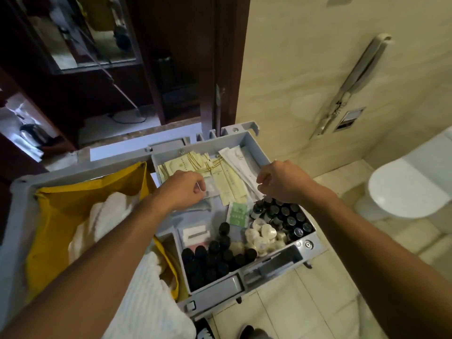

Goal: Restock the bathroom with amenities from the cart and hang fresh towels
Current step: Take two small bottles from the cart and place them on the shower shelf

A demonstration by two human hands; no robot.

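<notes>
The grey cart tray [256, 148] stands in the bathroom doorway and holds cream amenity packets [227, 182], white sachets [238, 160], a green packet [237, 214], black-capped bottles [288, 216] and wrapped round soaps [264, 234]. My left hand [183, 189] reaches into the tray and pinches a small clear sachet [210, 187] at its edge. My right hand [281, 179] hovers over the bottles with fingers curled down; whether it holds anything is hidden. White towels [110, 216] lie in the yellow bag [73, 199].
A white toilet [403, 194] stands at the right on the beige tiled floor. A wall phone [354, 81] hangs on the tiled wall. The dark wooden door frame [227, 69] rises behind the cart. More black bottles [208, 260] fill the near compartment.
</notes>
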